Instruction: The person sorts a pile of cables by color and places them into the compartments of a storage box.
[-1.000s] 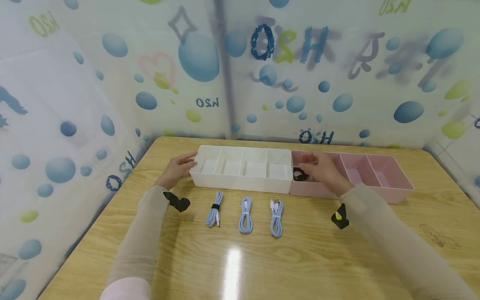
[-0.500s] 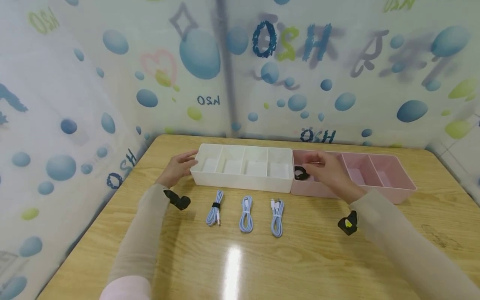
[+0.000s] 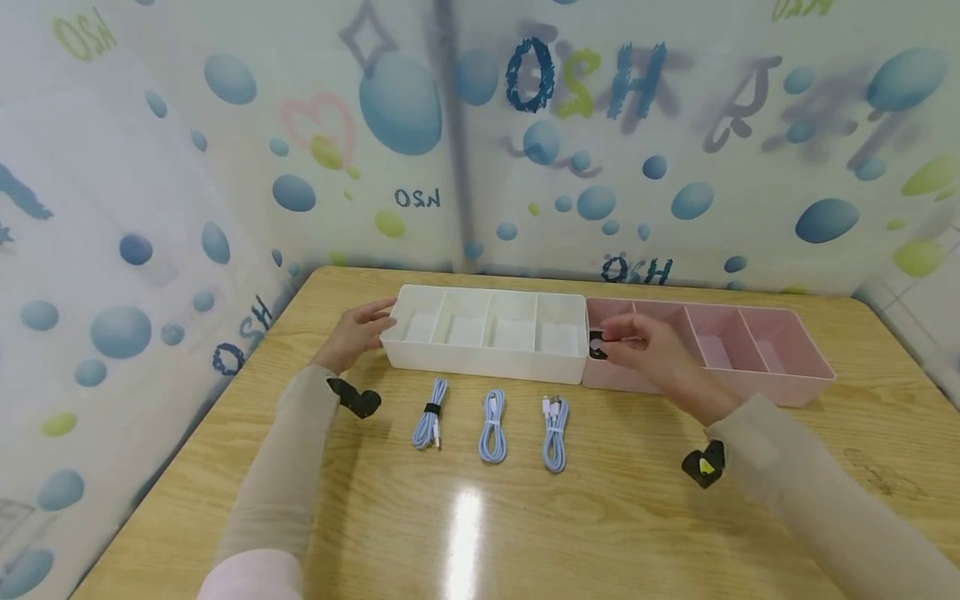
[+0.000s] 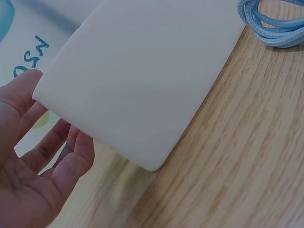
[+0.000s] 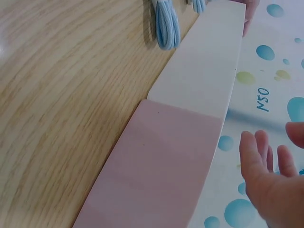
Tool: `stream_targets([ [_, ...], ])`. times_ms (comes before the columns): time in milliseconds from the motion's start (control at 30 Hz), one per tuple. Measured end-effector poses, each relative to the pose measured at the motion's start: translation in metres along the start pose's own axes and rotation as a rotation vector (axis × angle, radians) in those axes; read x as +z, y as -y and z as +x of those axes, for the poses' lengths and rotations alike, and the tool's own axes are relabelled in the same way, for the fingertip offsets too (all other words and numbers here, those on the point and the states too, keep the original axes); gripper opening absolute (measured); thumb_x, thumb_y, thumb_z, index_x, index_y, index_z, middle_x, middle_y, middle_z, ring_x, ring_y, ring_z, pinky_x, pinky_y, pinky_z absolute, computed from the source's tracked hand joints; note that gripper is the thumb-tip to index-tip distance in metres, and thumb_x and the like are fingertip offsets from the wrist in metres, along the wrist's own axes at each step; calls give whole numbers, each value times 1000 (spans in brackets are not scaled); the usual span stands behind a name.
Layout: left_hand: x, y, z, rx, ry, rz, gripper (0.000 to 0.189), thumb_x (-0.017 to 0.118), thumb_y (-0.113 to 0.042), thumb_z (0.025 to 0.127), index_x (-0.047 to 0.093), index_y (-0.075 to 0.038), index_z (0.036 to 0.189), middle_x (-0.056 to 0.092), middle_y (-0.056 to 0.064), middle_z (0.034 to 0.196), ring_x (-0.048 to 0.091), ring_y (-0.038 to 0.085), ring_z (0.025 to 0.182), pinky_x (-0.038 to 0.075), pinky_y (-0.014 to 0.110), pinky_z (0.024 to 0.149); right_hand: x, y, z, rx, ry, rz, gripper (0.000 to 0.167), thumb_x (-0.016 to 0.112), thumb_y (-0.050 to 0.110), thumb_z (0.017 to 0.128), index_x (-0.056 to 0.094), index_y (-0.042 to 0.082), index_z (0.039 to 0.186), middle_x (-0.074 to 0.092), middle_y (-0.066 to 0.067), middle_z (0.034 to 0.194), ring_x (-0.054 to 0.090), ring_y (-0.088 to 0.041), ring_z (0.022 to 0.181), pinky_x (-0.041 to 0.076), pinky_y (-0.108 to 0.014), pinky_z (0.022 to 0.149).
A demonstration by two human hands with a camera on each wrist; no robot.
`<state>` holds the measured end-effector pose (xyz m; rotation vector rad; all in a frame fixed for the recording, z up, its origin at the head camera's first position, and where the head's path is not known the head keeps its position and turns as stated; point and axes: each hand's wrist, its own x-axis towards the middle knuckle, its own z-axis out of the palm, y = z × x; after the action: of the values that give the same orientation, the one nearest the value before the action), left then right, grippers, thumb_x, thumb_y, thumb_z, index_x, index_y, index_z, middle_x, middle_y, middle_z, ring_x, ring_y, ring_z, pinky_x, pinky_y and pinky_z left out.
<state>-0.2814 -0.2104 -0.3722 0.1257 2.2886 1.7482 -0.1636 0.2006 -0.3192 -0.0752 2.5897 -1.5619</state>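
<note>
My left hand (image 3: pixel 352 335) rests against the left end of a long white divided box (image 3: pixel 487 362), its fingertips at the rim. In the left wrist view its fingers (image 4: pixel 78 159) are loosely bent beside that end wall. My right hand (image 3: pixel 656 354) reaches over the left compartment of a pink divided box (image 3: pixel 795 383). Inside lies a small black ring-like item (image 3: pixel 597 350), partly covered by the fingertips. The right wrist view shows the fingers (image 5: pixel 251 152) loosely spread above the rim with nothing between them. The two boxes stand end to end.
In front of the white box lie three bundled light-blue cables: the left one (image 3: pixel 430 417) with a black strap, the middle one (image 3: pixel 492 429) and the right one (image 3: pixel 555 437) with pale ties. A patterned curtain (image 3: pixel 480 167) hangs behind the wooden table (image 3: pixel 570 533).
My right hand has shifted slightly right, then its fingertips have dipped over the black item, hiding more of it. The left hand, boxes and cables stay as they were.
</note>
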Motion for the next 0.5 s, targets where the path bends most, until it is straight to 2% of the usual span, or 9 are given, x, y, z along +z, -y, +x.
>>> stream_targets([
  [133,0,-1,-1,-2,7,-8,52,52,-21,91,33,-13,138,38,17,129,48,17,99,47,23,72,4,0,-1,1,7,34,36,56,11,87,47,-1,120,50,-16,114,47,-26,101,46,-31,82],
  [333,6,-20,-14,-30,20,-21,50,47,-13,92,29,-9,139,34,21,132,47,15,97,46,20,69,12,-1,-4,-26,25,103,38,59,10,85,49,-4,118,51,-17,109,49,-20,93,46,-18,74],
  [500,9,-25,-18,-35,15,-13,49,46,-11,93,29,-8,139,34,21,132,47,16,97,46,21,70,18,-4,-8,-32,60,83,38,60,13,85,49,-2,119,52,-15,109,50,-22,96,45,-21,78],
])
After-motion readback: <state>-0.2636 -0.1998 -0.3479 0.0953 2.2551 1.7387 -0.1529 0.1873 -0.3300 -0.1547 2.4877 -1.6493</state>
